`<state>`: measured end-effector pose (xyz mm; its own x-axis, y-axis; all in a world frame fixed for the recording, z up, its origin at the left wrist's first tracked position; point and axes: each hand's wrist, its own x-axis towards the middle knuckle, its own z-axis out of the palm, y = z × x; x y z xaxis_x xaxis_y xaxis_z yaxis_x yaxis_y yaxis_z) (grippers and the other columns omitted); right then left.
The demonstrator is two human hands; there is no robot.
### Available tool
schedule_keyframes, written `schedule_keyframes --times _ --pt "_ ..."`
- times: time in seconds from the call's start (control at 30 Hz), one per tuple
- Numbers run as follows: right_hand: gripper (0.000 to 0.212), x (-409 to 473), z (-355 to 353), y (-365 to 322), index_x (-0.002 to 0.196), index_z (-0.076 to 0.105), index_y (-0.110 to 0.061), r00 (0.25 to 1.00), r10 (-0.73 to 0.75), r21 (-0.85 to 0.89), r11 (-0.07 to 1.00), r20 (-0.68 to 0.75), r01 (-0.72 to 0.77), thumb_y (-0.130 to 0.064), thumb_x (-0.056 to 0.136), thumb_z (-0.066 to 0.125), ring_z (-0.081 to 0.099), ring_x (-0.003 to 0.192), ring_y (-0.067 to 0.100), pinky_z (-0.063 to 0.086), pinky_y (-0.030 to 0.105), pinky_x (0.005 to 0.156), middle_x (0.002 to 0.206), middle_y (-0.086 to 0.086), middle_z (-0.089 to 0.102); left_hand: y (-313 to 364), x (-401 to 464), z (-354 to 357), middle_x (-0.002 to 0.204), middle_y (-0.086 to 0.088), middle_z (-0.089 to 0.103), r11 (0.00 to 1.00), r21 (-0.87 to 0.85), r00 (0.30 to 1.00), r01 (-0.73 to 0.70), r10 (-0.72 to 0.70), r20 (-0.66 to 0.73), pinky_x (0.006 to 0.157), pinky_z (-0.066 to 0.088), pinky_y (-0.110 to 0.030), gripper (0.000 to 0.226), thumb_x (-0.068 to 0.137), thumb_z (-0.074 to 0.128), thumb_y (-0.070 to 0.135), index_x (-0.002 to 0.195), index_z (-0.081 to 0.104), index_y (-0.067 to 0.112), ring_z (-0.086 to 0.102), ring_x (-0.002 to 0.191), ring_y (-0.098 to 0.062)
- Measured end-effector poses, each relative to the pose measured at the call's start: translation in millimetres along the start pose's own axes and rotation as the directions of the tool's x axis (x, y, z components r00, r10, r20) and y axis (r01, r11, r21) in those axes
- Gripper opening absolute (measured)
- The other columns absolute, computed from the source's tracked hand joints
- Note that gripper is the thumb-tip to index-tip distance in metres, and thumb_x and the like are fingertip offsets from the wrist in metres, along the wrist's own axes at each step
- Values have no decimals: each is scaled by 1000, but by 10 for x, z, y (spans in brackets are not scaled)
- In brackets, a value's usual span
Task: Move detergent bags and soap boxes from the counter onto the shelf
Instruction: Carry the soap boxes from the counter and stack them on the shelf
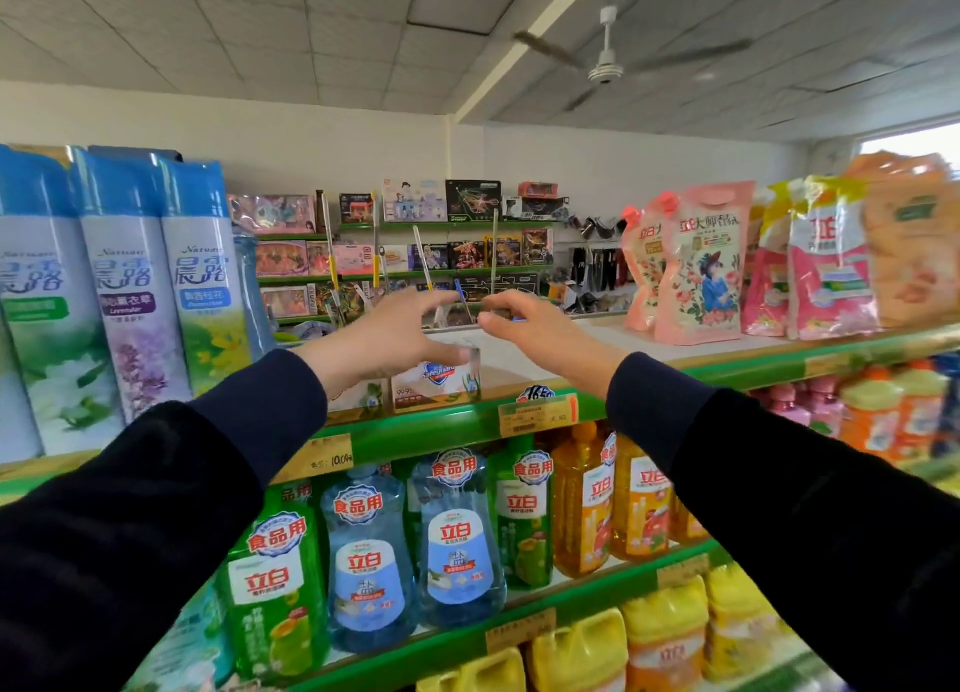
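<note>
Fingers (441, 351) of the left hand (387, 340) are being held spread and loose over the Safeguard soap boxes (436, 382), gripping nothing; whether the thumb is touching the box top cannot be told. Right hand (535, 330) is being held loosely curled above the bare stretch of the top shelf (571, 361), also holding nothing.

Soap boxes are being judged light, stiff cardboard, slightly slick: best pinched across the two long sides, no squeeze needed. Two are being counted at the shelf front edge, the left one partly hidden by the wrist.

Detergent bags (701, 270) are being judged soft, heavy, floppy: best gripped near the spout or top seam, base supported. About six are being counted upright on the same shelf, well right of the hands; the rightmost are blurred.
</note>
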<state>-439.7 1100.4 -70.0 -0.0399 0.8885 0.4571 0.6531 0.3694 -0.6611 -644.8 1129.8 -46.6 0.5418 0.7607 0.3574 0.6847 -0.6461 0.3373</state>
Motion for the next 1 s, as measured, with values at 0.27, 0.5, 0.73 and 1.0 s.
schedule_keyframes --times 0.27,0.5,0.73,1.0 --pt "34 -1024 -406 128 128 63 -18 908 -22 -210 975 -418 -73 -33 97 63 47 131 20 36 42 111 136 2 57 663 -73 445 163 4 34 947 -169 961 -274 267 -68 118 24 -38 88 83 81 41 156 33 31 28 149 -18" --pt "39 -2289 -996 247 130 56 -30 780 138 -194 929 -610 -316 -35 94 66 45 127 16 40 38 107 129 -7 50 1568 -103 1115 153 1 45 809 -392 891 -438 449 -71 105 35 -31 78 81 83 37 148 44 31 44 134 -16" --pt "51 -3816 -1771 -42 137 54 -27 586 245 -246 735 -772 -632 -38 90 70 44 131 21 39 37 101 129 -6 51 2987 -399 1703 149 5 47 573 -624 736 -531 677 -4 107 40 -34 72 83 81 39 146 46 31 48 134 -17" --pt "56 -5296 -2381 -642 142 49 -21 389 234 -229 508 -891 -830 -34 92 72 44 132 26 39 44 111 140 6 51 4562 -1020 2060 153 6 46 345 -697 500 -629 866 -23 110 39 -36 76 82 80 47 148 44 34 44 137 -12"
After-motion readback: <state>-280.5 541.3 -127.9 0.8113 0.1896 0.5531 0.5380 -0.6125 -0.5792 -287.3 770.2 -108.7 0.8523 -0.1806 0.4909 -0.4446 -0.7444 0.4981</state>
